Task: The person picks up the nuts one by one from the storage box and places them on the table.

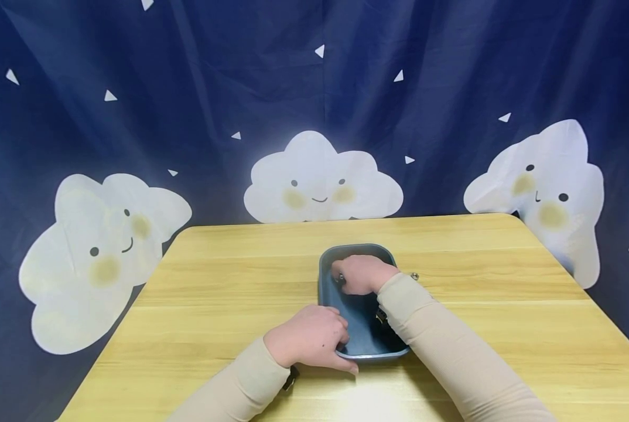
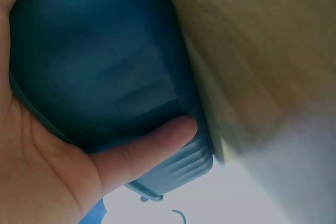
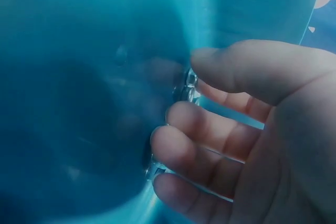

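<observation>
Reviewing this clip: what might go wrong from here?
1. The small metal pieces lie low in the blue bin at the fingertips of the right hand; one might slip away.
2. A shiny piece sits outside the bin, close to the right sleeve, which could knock it.
3. The left hand grips only the near left corner, so the bin could swivel.

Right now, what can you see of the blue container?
The blue container is deep and oblong, with rounded corners and ridges on its outer wall; it looks plastic. It stands upright on the table, long sides running away. The left hand grips its near-left corner; the right hand reaches inside.
</observation>
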Motion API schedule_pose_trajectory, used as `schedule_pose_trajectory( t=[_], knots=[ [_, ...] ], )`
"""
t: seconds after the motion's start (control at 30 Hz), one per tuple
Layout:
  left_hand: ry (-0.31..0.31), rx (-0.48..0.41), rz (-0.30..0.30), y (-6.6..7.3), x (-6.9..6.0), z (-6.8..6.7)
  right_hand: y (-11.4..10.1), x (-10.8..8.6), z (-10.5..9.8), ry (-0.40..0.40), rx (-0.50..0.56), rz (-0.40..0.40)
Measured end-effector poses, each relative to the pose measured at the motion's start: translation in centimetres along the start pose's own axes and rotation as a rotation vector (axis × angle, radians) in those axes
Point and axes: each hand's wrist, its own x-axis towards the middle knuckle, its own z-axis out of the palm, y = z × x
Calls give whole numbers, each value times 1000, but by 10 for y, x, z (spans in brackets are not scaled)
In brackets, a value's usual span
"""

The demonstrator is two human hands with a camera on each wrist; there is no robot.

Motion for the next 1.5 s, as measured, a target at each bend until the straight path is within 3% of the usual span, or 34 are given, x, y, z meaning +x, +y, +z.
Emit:
schedule_pose_trajectory(
  t=[1.2, 1.5],
  knots=[
    [10, 9, 2, -1, 0, 0, -5, -4, 2, 8, -81, -48],
    [13, 5, 4, 0, 0, 0, -5, -5, 0, 9, -38, -75]
  ],
)
